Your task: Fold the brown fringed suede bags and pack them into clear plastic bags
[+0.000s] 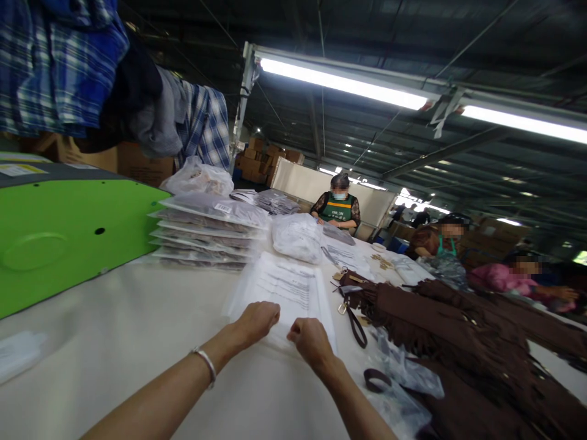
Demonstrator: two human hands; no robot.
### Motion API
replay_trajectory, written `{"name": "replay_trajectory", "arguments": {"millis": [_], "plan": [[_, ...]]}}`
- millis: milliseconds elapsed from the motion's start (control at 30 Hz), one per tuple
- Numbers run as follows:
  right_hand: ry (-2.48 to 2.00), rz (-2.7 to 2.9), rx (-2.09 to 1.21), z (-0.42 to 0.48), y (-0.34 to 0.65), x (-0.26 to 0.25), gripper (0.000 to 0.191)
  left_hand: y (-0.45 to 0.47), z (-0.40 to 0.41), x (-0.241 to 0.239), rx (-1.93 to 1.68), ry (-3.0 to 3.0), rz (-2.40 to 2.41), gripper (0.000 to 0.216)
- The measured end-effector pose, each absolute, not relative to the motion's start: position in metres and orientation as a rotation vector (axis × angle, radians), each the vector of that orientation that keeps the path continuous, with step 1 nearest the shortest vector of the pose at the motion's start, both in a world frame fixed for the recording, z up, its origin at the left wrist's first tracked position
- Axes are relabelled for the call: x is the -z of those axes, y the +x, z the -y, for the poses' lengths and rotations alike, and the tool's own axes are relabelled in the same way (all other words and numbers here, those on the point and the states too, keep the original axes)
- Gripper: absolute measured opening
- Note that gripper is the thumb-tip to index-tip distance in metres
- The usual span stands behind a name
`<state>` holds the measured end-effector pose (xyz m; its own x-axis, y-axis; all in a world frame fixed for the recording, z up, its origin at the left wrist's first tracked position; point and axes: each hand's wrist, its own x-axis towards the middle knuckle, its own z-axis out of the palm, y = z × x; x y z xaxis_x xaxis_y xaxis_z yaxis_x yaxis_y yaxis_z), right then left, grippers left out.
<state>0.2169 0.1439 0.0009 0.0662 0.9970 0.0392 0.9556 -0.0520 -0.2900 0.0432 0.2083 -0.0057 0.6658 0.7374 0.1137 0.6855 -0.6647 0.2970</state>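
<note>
A stack of clear plastic bags (288, 284) with printed lines of dark text lies flat on the table in front of me. At its near edge my left hand (259, 321), with a silver bangle on the wrist, has its fingers closed in a pinch on the top plastic bag. A short gap to the right, my right hand (312, 342) is likewise curled and pinching the same edge. The fingertips are partly hidden, so the exact hold is hard to see. Beyond the stack sits a crumpled bundle of clear plastic (298, 237).
Packed garments in bags (206, 235) are piled at left, beside a green machine (68, 238). Brown fringed garments (440, 330) with a strap and buckle cover the right side. Plaid clothes (59, 67) hang upper left. A co-worker (338, 208) sits across the table (151, 342); others are at right.
</note>
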Motion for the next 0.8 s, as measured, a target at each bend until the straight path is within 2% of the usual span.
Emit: {"name": "replay_trajectory", "arguments": {"millis": [100,300,400,533,800], "plan": [[-2.114,1.979,-0.216,-0.142,0.214,-0.006,0.005,0.041,-0.207,0.003,-0.359,2.697,-1.118,0.022],[-2.080,1.985,-0.210,-0.137,0.205,-0.015,0.017,0.048,-0.203,0.005,-0.373,2.799,-1.077,0.026],[-2.008,2.050,-0.294,-0.129,0.204,-0.022,0.012,0.048,-0.200,0.010,-0.413,2.831,-1.054,0.020],[-1.909,2.103,-0.326,-0.118,0.205,-0.032,0.019,0.041,-0.196,0.013,-0.477,2.845,-0.966,0.008],[-1.932,1.882,-0.331,-0.108,0.204,-0.033,0.007,0.038,-0.182,-0.001,-0.582,2.771,-0.920,0.006]]}}
